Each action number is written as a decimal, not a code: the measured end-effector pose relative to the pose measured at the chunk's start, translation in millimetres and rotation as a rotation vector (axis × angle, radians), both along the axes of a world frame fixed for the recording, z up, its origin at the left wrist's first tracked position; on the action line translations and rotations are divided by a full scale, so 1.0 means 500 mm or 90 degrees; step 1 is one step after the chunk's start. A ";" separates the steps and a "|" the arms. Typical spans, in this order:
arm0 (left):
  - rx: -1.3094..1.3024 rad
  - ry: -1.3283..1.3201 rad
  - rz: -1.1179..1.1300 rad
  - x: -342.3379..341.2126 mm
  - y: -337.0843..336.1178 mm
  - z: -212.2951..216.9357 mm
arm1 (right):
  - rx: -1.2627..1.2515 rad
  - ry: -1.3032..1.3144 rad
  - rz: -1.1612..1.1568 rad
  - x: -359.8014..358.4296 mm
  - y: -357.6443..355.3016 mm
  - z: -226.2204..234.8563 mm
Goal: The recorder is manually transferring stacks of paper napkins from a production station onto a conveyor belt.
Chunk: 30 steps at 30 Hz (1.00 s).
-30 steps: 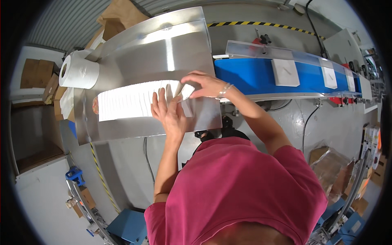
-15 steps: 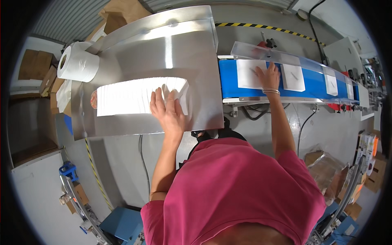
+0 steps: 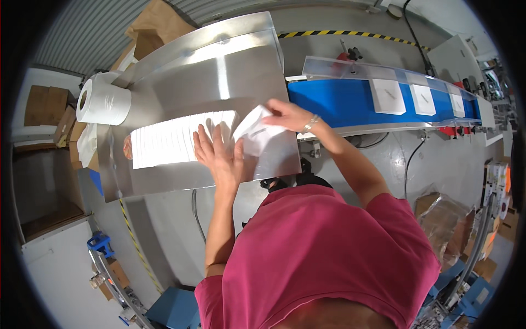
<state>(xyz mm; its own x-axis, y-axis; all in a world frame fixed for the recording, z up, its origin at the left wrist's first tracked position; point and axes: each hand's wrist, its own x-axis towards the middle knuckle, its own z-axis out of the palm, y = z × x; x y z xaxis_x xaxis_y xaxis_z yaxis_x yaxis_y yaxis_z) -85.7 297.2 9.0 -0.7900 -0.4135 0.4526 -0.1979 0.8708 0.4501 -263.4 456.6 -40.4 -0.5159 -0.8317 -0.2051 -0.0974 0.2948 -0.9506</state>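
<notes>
A long row of white flat packets (image 3: 170,140), packed face to face on edge, lies across the metal table (image 3: 241,66). My left hand (image 3: 220,153) rests on the right end of that row, fingers spread. Just right of the row, my right hand (image 3: 287,116) pinches a single white packet (image 3: 256,134) by its upper right edge, thumb and fingers closed on it. This packet is tilted and has a grey mark on its face. Several like packets lie flat on the blue conveyor belt (image 3: 334,101), one of them a white packet (image 3: 388,97) nearest the table.
A large white roll (image 3: 107,100) lies at the table's far left, and a round reddish object (image 3: 127,147) touches the row's left end. Clear plastic guards (image 3: 345,67) line the conveyor. Cardboard boxes (image 3: 46,104) stand at left; a hanging cable (image 3: 417,33) is at the back right.
My right hand has come back left from the belt to the table and now grips a packet at the row's end. The packets on the belt have moved right. My left hand stays on the row.
</notes>
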 end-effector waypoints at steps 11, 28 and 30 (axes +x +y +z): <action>-0.039 0.007 0.008 -0.005 -0.017 -0.015 | 0.166 0.325 -0.613 -0.136 0.302 -0.084; -0.024 -0.056 -0.035 -0.001 -0.019 0.010 | -0.194 0.338 0.019 0.033 -0.084 -0.017; -0.049 -0.041 -0.018 0.002 -0.026 0.003 | -0.124 0.098 0.014 0.032 -0.065 -0.001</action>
